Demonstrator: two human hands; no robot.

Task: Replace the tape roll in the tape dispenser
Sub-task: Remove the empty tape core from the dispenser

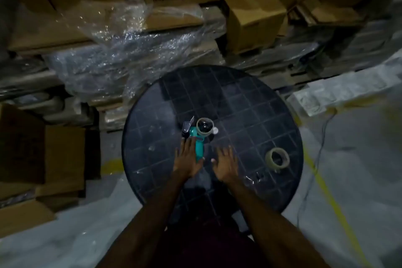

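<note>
The scene was dim and blurred, so fine detail on the dispenser (194, 135) was hard to read; its cutter end was a dark shape, and whether the ring on its hub was a spent core (205, 125) or a thin roll could not be told. The person's body was cut off at the bottom edge.

The dispenser lay on a round dark table (250, 102), teal handle pointing toward the person. The left hand (188, 160) lay flat beside that handle, touching or just overlapping its left side, fingers spread and straight, gripping nothing. The right hand (225, 164) hovered just right of the handle, apart from it, fingers splayed wide and empty. A fresh roll (277, 157) stood well to the right of that hand, near the table's edge. Both forearms reached forward from below.

Boxes (254, 19) and plastic wrap (121, 50) were piled beyond the table.
</note>
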